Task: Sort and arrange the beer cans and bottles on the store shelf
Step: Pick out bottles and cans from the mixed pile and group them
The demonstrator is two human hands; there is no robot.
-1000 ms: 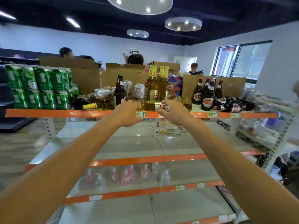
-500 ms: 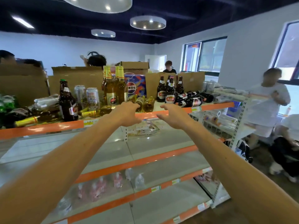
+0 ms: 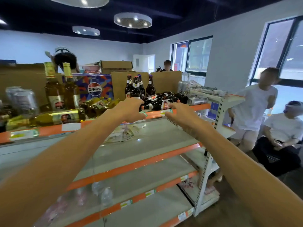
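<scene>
Several dark brown beer bottles [image 3: 161,102] lie on their sides on the top shelf [image 3: 193,106], in front of a few upright dark bottles [image 3: 135,89]. My left hand [image 3: 129,110] is at the neck end of the nearest lying dark bottle, fingers and thumb spread around the neck without closing. My right hand [image 3: 179,114] is spread at the bottle's other end, just below the shelf's orange edge. Two tall golden bottles [image 3: 54,89] stand at the left, and several golden bottles [image 3: 54,117] lie beside them. Silver cans [image 3: 23,99] stand at the far left.
A silver can [image 3: 197,100] lies right of the dark bottles, and more cans [image 3: 184,86] stand behind. A blue cola box [image 3: 95,86] and cardboard boxes [image 3: 165,81] back the shelf. Lower shelves hold small clear bottles [image 3: 106,196]. Two people [image 3: 255,108] are at the right.
My view and both hands have swung right along the top shelf, from the golden bottles to the lying dark bottles. The hands now bracket one dark bottle.
</scene>
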